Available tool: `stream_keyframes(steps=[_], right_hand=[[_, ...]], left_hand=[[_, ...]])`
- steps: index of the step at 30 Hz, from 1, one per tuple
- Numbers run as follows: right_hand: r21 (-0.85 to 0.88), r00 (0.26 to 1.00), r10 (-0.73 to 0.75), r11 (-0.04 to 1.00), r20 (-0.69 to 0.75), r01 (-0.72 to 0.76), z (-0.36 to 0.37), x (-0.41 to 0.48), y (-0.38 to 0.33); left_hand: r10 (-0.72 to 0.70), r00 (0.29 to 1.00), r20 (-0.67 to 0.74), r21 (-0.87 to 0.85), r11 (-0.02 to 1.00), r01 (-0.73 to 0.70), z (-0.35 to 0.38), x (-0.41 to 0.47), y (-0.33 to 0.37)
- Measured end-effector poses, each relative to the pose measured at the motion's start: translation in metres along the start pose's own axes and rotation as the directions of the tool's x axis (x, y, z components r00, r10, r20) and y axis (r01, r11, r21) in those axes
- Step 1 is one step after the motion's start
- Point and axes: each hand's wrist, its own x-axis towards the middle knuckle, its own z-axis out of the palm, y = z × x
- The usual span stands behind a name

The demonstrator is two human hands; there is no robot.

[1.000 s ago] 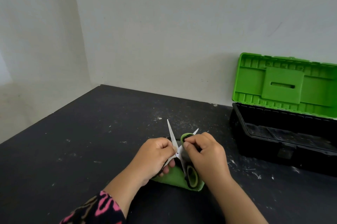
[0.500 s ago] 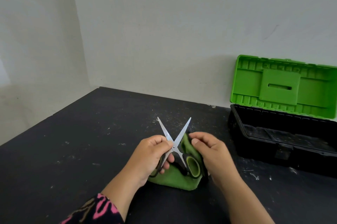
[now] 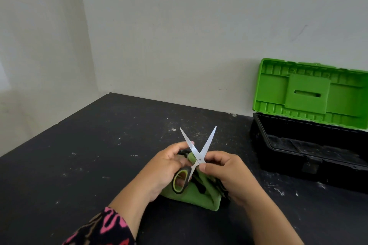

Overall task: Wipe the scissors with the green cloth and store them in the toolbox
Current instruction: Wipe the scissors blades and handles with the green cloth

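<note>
The scissors have silver blades spread in an X, tips pointing up and away, and black-and-green handles low between my hands. My left hand grips the left handle loop and the left blade's base. Gripping the scissors at the pivot, my right hand also holds the green cloth, which drapes under and behind the handles and rests on the table. The right handle is mostly hidden by cloth and fingers. The toolbox, black with its green lid standing open, sits at the right.
The black table is speckled with white marks and meets a pale wall at the back. Its left edge runs diagonally toward me. The toolbox body looks hollow with a dusty floor. A patterned pink-and-black sleeve covers my left forearm.
The blades have swung from nearly together to wide apart. The left handle loop has come into view beside my left hand, and my right hand has shifted to the pivot.
</note>
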Motion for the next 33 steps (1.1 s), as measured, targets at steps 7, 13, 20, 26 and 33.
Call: stream_keyframes(steps=[7, 13, 20, 26, 33], right_hand=[[0.238, 0.998, 0.021, 0.971, 0.052, -0.033, -0.006, 0.000, -0.001], [0.386, 0.997, 0.045, 0.922, -0.070, -0.015, -0.017, 0.006, -0.002], [0.324, 0.991, 0.124, 0.941, -0.051, -0.101, 0.006, 0.005, 0.001], [0.171, 0.996, 0.078, 0.983, -0.033, -0.071, 0.023, 0.002, 0.003], [0.176, 0.996, 0.075, 0.981, 0.050, -0.083, 0.029, 0.001, 0.000]], left_hand=[[0.065, 0.989, -0.136, 0.004, 0.998, -0.065, 0.003, 0.005, -0.007], [0.141, 0.846, -0.514, -0.244, 0.922, -0.301, -0.004, 0.009, -0.001], [0.229, 0.879, -0.418, -0.046, 0.961, -0.272, 0.014, 0.006, -0.008], [0.127, 0.923, -0.363, 0.037, 0.992, -0.122, 0.018, 0.007, -0.007], [0.013, 0.876, -0.482, -0.193, 0.974, -0.120, 0.011, 0.013, -0.005]])
